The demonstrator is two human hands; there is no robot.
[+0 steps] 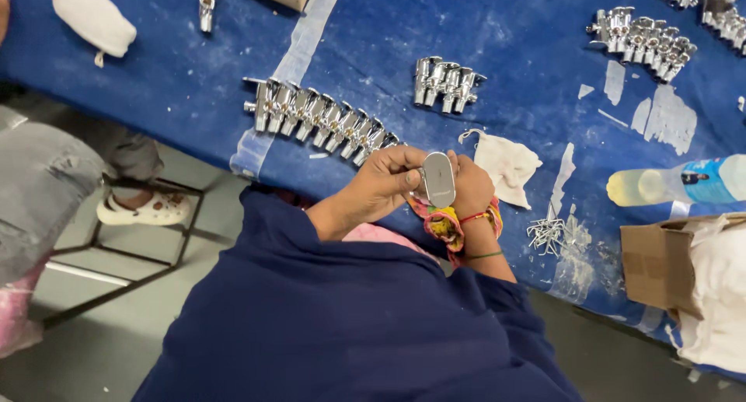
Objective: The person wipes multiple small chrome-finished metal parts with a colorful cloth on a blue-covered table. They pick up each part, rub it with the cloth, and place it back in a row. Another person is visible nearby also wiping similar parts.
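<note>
My left hand [382, 186] and my right hand [471, 189] meet at the near edge of the blue-covered table [497, 29]. Together they hold a shiny chrome oval part [439, 179], flat face up, between the fingers of both hands. Coloured bangles and threads circle my right wrist. A crumpled white cloth [507, 165] lies just beyond my right hand. A long row of chrome tap fittings [318, 119] lies just beyond my left hand.
More chrome fittings lie in a small group [447, 83] and a larger one [645, 40] far right. A plastic bottle [676, 183], a cardboard box [657, 263] with white cloths and small metal pins [548, 233] are at right. Another person's sandalled foot [144, 208] rests on a stool frame at left.
</note>
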